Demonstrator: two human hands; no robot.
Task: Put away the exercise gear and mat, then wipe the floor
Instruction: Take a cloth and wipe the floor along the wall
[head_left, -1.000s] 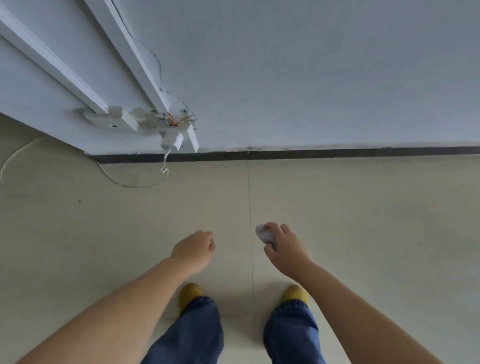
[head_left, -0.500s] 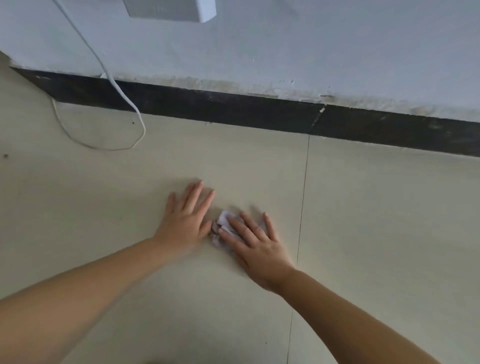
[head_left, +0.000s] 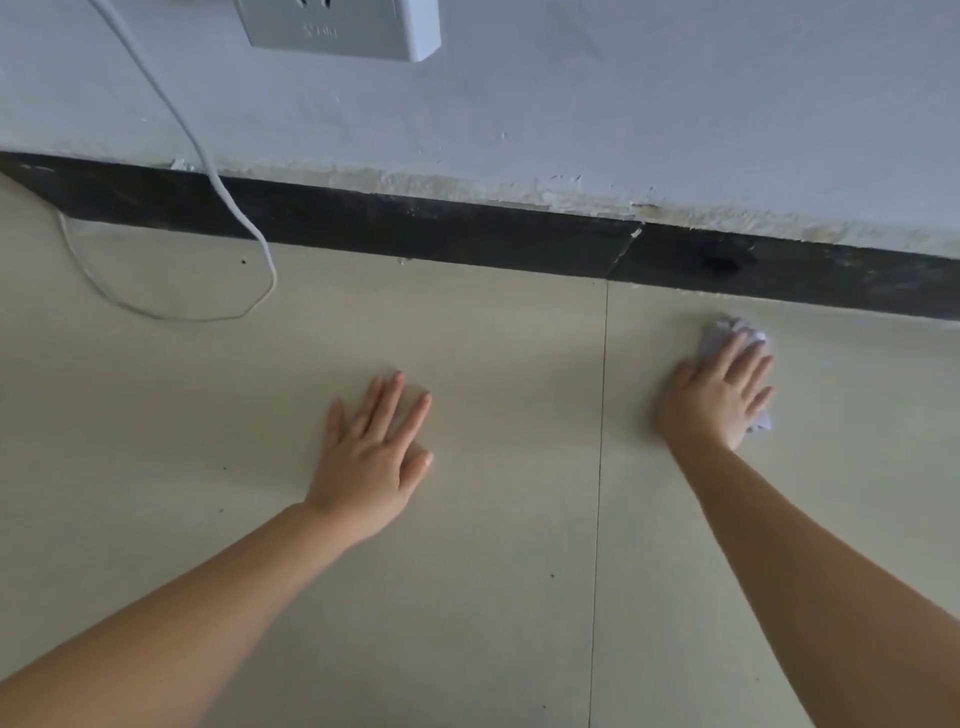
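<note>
My right hand (head_left: 719, 395) lies flat with straight fingers on a crumpled white tissue (head_left: 724, 332), pressing it onto the beige tiled floor (head_left: 467, 597) close to the black skirting. Bits of the tissue stick out past the fingertips and beside the heel of the hand. My left hand (head_left: 371, 457) rests flat on the floor to the left of a tile joint, fingers spread, with nothing under it. No exercise gear or mat is in view.
A black skirting board (head_left: 467, 234) runs along the foot of a pale wall. A white wall socket (head_left: 343, 26) sits at the top, and a white cable (head_left: 218, 192) hangs down and loops on the floor at the left.
I have dropped from standing down to the floor. My right hand has slid the tissue to the right, across the tile joint, away from my left hand, which stays planted.
</note>
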